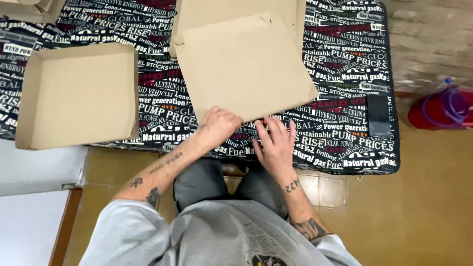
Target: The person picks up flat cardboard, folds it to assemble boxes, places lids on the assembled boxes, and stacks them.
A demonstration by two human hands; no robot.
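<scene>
A tiled floor (423, 197) and a table under a printed cloth (345, 148): at its near edge I work a flat cardboard sheet (244, 69), my left hand (219, 125) curled on its near corner, my right hand (276, 140) spread flat just beside it. Folding looks barely begun; lifting a flap seems due next. A folded box (79, 93) sits at the left edge, a phone (378, 116) right.

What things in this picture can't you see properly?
- Head view: the near edge of the flat cardboard sheet is hidden under the left hand.
- More cardboard at the top left corner is cut off by the frame.
- The red container on the floor is blurred and cut by the right edge.
- The right hand hides the patterned cloth beneath it.
</scene>
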